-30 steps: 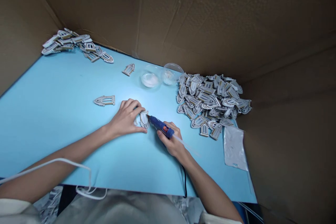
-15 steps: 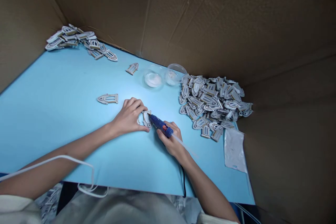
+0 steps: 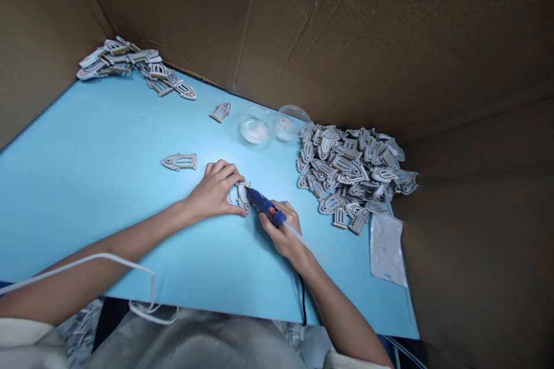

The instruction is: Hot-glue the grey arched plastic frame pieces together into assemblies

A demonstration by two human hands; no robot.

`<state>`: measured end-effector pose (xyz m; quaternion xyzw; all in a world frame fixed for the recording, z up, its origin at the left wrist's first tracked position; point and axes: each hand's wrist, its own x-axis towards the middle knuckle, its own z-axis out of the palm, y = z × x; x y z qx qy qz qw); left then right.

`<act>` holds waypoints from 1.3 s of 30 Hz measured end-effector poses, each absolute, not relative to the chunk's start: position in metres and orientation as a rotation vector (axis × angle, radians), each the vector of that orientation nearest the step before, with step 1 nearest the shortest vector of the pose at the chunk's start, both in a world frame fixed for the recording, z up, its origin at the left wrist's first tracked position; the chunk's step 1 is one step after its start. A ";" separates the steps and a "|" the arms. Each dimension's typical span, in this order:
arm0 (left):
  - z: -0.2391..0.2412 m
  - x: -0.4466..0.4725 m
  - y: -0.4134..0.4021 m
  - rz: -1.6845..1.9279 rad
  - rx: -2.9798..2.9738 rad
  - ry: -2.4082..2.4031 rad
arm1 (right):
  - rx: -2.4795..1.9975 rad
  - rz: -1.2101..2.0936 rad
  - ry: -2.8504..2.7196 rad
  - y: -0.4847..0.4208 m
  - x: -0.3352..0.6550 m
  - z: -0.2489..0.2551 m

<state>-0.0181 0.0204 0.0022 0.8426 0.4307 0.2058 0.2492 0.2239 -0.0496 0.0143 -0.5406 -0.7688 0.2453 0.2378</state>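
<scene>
My left hand [image 3: 217, 191] grips a small white arched window-frame piece [image 3: 244, 196] between thumb and fingers, low over the blue table. Part of another pale piece shows just inside that hand's curve. A blue hot glue gun [image 3: 267, 206] is wrapped in my right hand [image 3: 283, 229], its nozzle tip at the upper edge of the held piece. From its back end sticks a clear glue stick [image 3: 303, 237]. To the left of my left hand lies a loose arched piece [image 3: 179, 162] on its side.
One more arched piece [image 3: 220, 112] lies farther back, beside two clear plastic cups [image 3: 254, 130] with white contents. Piles stand at the back left [image 3: 116, 60] and right [image 3: 346, 167]. A plastic bag [image 3: 387, 248] lies at the right edge. Cardboard walls [image 3: 277, 29] surround the blue table [image 3: 108, 144].
The whole view has shifted very slightly. Both hands keep their grips, and the glue gun's tip stays at the upper part of the piece.
</scene>
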 end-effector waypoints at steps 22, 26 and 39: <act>0.005 -0.019 0.022 0.549 2.279 1.176 | -1.507 0.679 -2.096 -0.050 0.222 0.014; 0.004 -0.018 0.021 0.551 2.275 1.172 | -1.499 0.676 -2.095 -0.050 0.222 0.015; 0.003 -0.013 0.020 0.559 2.246 1.238 | -1.554 0.726 -1.700 -0.057 0.202 0.006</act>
